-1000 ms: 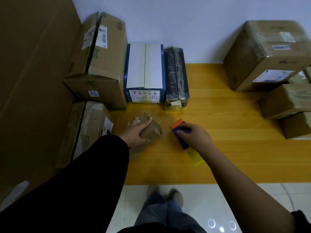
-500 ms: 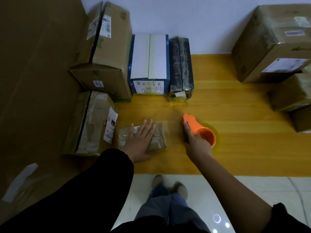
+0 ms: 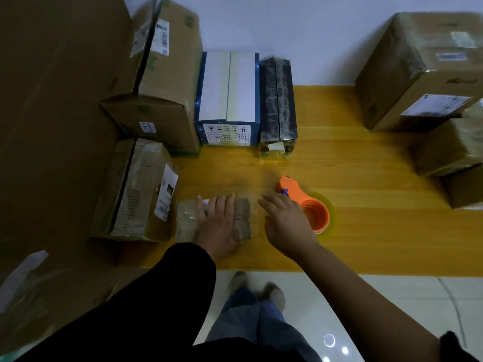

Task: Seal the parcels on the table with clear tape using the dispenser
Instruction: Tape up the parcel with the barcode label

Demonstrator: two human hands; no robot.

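Yellow table [image 3: 366,163] against white wall [image 3: 313,35]; closed boxes [image 3: 167,105] far, left and right. Left hand [image 3: 219,226] presses flat on small parcel [image 3: 241,218] at near edge. Right hand [image 3: 285,223], fingers straight and gripping nothing, just left of orange dispenser [image 3: 312,210].

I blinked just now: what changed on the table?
The left hand laid the tilted small parcel flat and now presses it down. The right hand set the dispenser down on the table, rightward, and let go. The surrounding boxes stayed put.
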